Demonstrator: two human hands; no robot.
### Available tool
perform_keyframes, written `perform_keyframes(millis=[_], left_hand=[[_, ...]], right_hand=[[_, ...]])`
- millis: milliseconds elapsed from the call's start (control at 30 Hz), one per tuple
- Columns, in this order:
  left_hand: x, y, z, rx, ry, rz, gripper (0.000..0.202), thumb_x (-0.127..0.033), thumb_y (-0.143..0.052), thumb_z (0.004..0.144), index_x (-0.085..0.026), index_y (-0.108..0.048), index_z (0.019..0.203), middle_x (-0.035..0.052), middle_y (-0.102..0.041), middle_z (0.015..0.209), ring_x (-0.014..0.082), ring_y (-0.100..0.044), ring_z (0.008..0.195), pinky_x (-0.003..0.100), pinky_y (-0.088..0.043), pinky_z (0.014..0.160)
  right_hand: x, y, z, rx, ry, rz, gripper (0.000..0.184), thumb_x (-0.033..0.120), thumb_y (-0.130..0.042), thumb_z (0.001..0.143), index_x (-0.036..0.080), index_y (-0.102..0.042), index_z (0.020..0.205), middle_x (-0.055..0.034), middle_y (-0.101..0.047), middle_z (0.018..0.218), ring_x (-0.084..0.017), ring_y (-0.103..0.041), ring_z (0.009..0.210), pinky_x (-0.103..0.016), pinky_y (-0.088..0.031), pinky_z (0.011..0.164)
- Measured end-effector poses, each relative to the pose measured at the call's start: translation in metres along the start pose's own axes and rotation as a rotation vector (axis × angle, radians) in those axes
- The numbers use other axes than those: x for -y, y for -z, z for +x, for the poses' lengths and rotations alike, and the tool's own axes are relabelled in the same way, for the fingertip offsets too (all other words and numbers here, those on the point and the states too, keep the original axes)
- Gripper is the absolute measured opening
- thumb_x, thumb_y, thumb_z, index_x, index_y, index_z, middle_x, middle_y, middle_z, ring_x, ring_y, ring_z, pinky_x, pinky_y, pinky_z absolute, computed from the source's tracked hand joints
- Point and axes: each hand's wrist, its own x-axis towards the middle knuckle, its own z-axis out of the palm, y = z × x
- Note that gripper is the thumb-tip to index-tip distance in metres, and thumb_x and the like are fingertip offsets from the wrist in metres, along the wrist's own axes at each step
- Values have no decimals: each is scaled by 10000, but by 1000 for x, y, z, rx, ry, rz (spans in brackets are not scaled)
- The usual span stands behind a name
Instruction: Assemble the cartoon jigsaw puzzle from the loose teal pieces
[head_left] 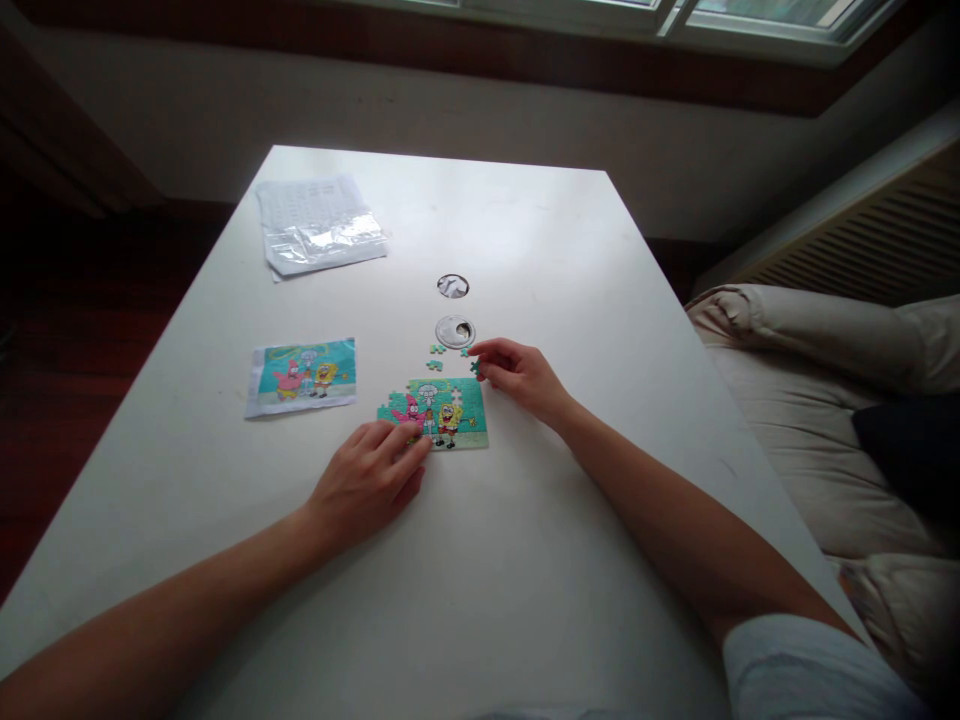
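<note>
A partly assembled jigsaw puzzle (469,427) of cartoon figures on green lies on the white table, with gaps along its upper left and near the upper right. My left hand (371,465) rests with its fingers laid on the puzzle's lower left part, covering that corner. Beyond the puzzle's top right edge, my right hand (517,375) pinches a small green puzzle piece (475,367) between thumb and fingers. Close by its fingertips lies another piece (465,352). Loose puzzle pieces (435,365) lie just above the puzzle.
To the left is a picture sheet (311,375) with the same cartoon figures. Papers in a clear plastic sleeve (322,228) lie at the back left of the table (525,230). Two round cable holes (453,287) sit mid-table. A cushioned seat (765,400) stands at right.
</note>
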Motion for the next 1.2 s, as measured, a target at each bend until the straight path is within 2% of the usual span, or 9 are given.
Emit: perform_keyframes(millis=[233, 467, 633, 1200], left_hand=[[-1, 0, 1, -14, 2, -2, 282, -212, -550, 949, -175, -616, 1221, 132, -650, 1236, 268, -584, 1013, 444, -505, 869], [-1, 0, 1, 15, 14, 3, 286, -225, -545, 958, -176, -618, 1230, 128, -644, 1249, 267, -582, 1030, 445, -502, 888], [-1, -1, -1, 22, 21, -4, 292, -225, -545, 957, -185, -617, 1237, 124, -637, 1260, 269, -582, 1044, 444, -499, 899], [-1, 1, 1, 4, 12, 1, 281, -219, -554, 952, -168, -629, 1218, 124, -649, 1237, 272, -580, 1027, 447, -500, 878]], right_hand=[[-2, -1, -1, -1, 37, -95, 190, 295, -680, 823, 192, -720, 977, -29, -703, 891, -151, -633, 793, -290, -508, 738], [3, -7, -6, 7, 88, -318, 135, 287, -643, 848, 200, -717, 919, -7, -713, 849, -116, -539, 667, -257, -438, 643], [5, -4, -4, -94, 94, -365, 141, 287, -643, 852, 199, -722, 929, -2, -714, 833, -102, -493, 633, -245, -389, 606], [1, -11, -8, -140, 16, -372, 138, 269, -622, 826, 219, -722, 908, 3, -712, 815, -143, -615, 727, -272, -490, 706]])
